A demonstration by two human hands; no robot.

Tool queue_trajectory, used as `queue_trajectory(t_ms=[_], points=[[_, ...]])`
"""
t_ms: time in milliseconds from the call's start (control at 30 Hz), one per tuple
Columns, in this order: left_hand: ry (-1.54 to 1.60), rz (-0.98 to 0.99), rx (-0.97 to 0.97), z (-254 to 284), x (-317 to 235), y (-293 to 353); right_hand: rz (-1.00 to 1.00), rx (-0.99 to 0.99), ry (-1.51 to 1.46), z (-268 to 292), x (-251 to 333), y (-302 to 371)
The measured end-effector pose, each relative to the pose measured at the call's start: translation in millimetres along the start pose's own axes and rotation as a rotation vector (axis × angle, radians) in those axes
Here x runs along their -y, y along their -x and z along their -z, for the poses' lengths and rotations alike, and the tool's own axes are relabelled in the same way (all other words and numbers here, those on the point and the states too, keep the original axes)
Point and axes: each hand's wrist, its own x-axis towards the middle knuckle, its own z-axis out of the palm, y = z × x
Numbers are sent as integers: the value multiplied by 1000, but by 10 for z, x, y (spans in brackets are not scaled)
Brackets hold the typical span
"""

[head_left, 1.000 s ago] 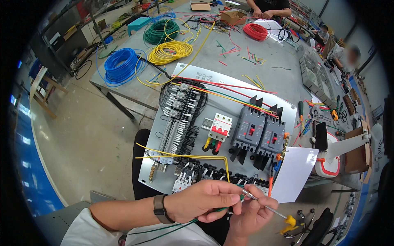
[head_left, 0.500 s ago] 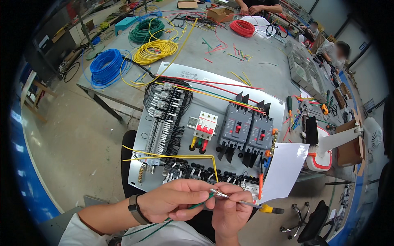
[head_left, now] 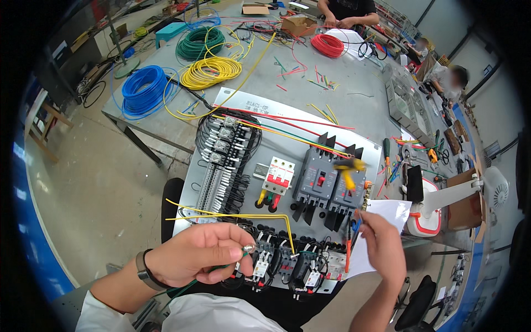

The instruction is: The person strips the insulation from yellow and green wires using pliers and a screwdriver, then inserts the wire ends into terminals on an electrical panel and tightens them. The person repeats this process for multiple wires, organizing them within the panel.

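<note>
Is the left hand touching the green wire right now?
Touching: the head view shows the left hand pinching the green wire at its fingertips.

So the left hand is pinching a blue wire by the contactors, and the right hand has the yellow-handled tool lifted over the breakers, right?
Not quite. The head view shows the wire pinched in the left hand is green, not blue. The rest holds: the right hand has the yellow-handled tool lifted over the breakers.

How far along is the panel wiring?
Done: black wires bundled at the terminal strip, red and yellow runs reach the breakers. In hand: left hand pinches a green wire; right hand swings a yellow-handled tool. Left: yellow wires loose across the contactors.
</note>
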Motion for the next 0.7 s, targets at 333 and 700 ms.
queue_trajectory(t_ms=[333, 700], points=[[-1, 68, 16, -13, 138, 22, 14, 203, -106, 96, -390, -690], [-5, 80, 15, -40, 203, -37, -65, -117, -312, -113, -564, -729]])
